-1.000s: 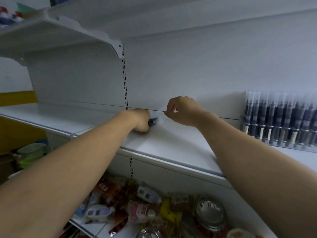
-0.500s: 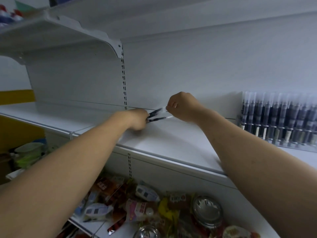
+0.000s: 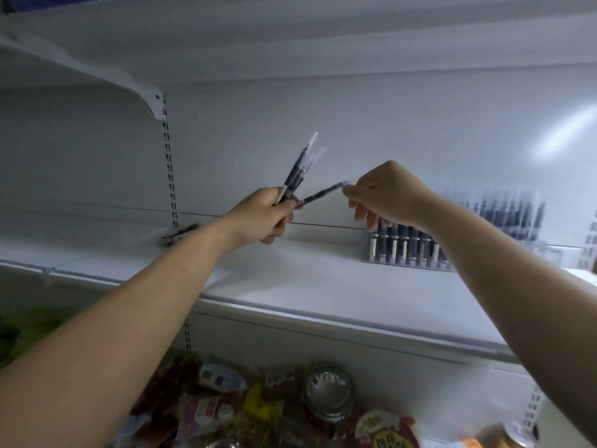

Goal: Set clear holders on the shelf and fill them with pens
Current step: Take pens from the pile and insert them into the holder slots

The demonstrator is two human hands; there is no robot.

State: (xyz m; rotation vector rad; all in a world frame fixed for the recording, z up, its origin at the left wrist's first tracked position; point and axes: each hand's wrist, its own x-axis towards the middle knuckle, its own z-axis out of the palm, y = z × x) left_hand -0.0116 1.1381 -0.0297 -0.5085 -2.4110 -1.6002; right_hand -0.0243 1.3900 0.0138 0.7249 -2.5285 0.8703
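Head view: snack packets (image 3: 274, 399) under shelf (image 3: 323, 286)

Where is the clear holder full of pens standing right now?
The clear holder stands on the white shelf at the right of the head view, partly hidden behind the right hand and its forearm.

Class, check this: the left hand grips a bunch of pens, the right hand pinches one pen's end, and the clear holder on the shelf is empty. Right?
No. The head view shows the clear holder on the shelf holding many upright pens, not empty. The left hand and right hand are as stated.
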